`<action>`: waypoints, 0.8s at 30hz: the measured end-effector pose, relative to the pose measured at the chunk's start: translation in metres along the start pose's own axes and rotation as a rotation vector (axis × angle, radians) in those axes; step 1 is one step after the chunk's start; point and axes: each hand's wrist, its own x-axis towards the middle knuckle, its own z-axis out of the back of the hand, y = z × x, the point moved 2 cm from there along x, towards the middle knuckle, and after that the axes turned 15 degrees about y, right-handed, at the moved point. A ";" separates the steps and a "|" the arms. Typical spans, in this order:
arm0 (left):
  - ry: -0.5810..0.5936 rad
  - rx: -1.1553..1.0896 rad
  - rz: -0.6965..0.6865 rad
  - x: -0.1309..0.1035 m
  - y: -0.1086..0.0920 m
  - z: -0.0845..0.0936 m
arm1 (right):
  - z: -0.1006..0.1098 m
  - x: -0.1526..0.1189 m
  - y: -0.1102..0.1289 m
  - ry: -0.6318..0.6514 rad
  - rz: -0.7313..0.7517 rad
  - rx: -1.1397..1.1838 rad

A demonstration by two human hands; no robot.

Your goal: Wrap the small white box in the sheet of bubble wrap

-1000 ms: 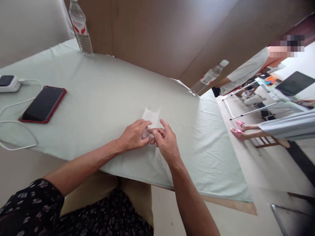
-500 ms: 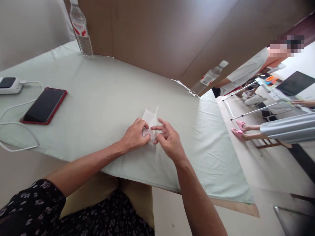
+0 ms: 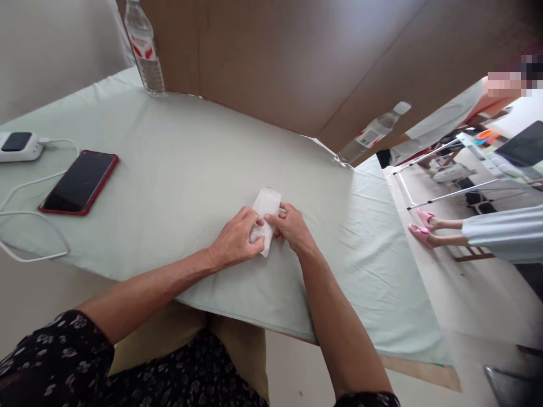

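Note:
A small white translucent packet (image 3: 268,202), wrapped or folded into a narrow oblong, lies on the pale green cloth near the table's front edge. My left hand (image 3: 238,236) grips its left side, with thumb and curled fingers on the lower half. On the right side, my right hand (image 3: 292,225) holds the packet's edge, its thumb on top and the other fingers partly hidden beside and under it. What is inside the packet cannot be made out.
A red-cased phone (image 3: 80,182) and a white device (image 3: 20,146) with a cable lie at left. Behind stands a brown cardboard panel (image 3: 263,68), with a water bottle (image 3: 145,51) at its left and another bottle (image 3: 375,133) at right. People and a metal-framed table (image 3: 479,155) are beyond.
The loose right flap of the white sheet, raised before, now lies folded over the packet. My right hand's spread fingers have closed on its edge. The view has shifted slightly.

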 end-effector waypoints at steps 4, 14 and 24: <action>0.000 0.123 -0.084 -0.001 -0.003 -0.001 | 0.002 0.008 -0.006 -0.007 0.022 -0.037; 0.029 0.133 -0.059 -0.001 0.001 -0.001 | -0.001 0.001 -0.001 -0.057 0.313 -0.083; -0.062 -0.001 -0.018 0.001 0.006 0.002 | -0.013 -0.055 0.014 0.126 0.534 -0.414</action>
